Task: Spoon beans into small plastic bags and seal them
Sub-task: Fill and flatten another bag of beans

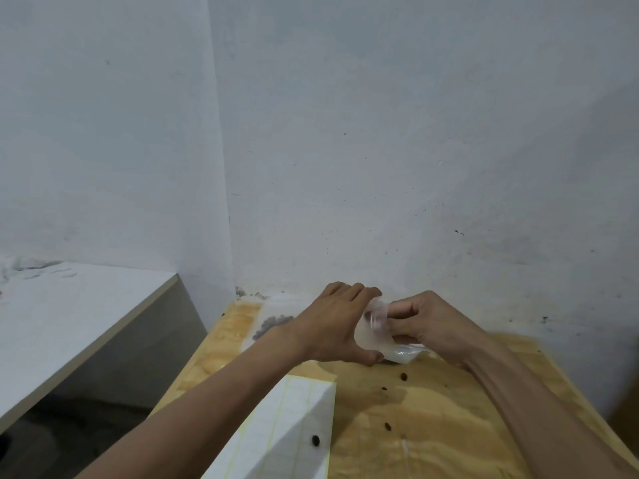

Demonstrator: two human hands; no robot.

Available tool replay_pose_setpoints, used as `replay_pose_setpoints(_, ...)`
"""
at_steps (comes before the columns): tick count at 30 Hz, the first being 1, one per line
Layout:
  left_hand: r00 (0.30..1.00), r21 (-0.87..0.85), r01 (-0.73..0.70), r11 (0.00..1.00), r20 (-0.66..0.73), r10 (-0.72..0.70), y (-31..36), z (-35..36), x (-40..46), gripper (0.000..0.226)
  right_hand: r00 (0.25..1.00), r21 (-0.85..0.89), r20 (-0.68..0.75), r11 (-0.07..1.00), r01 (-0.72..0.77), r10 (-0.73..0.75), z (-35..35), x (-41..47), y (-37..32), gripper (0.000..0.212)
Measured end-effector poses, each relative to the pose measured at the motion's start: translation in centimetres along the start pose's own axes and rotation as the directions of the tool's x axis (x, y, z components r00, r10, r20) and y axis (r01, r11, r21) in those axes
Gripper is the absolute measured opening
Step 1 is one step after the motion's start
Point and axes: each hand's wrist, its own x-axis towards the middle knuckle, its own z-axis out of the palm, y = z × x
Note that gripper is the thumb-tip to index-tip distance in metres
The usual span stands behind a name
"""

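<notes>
White block [294, 430], 4 loose beans [403, 376]; 2 hands [332, 326] holding 1 bag [375, 328]

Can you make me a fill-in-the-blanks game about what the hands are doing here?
1. Both hands hold a small clear plastic ____ between them.
2. The table top is made of ____.
3. The left hand and right hand work close to the ____ behind the table.

Missing words: bag; wood; wall

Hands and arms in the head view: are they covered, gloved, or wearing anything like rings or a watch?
Both are bare. The left hand and right hand have no gloves, and no rings show on the visible fingers. Both forearms are uncovered down to the frame's bottom edge, with no sleeves, watch or bracelet visible.
</notes>
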Motion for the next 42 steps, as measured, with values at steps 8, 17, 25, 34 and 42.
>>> replay_pose_setpoints(8,1.0,-0.074,0.012,0.997,0.025,-0.01,0.5,1.0,0.3,0.096,0.981,0.248,-0.123,0.962,-0.115,0.149,1.2,0.2,1.6,0.04)
replay_pose_setpoints(17,0.998,0.014,-0.007,1.0,0.061,0.006,0.5,2.1,1.1,0.082,0.969,0.251,-0.078,0.945,-0.208,0.234,0.0,0.8,1.6,0.026)
replay_pose_setpoints(25,0.946,-0.051,0.322,0.945,0.049,-0.32,-0.9,2.2,1.9,0.085,0.877,-0.269,-0.461,0.921,-0.281,0.133,-3.9,0.5,3.6,0.029)
replay_pose_setpoints(34,0.66,-0.424,0.751,0.507,0.508,-0.553,-1.4,3.5,3.3,0.104,0.865,-0.072,-0.229,0.879,-0.472,0.446,-4.6,-0.5,8.5,0.03)
replay_pose_setpoints(42,0.64,-0.444,0.768,0.462,0.563,-0.523,-2.0,3.7,3.3,0.106,0.844,-0.375,-0.529,0.917,-0.136,-0.091,-3.7,0.3,7.4,0.028)
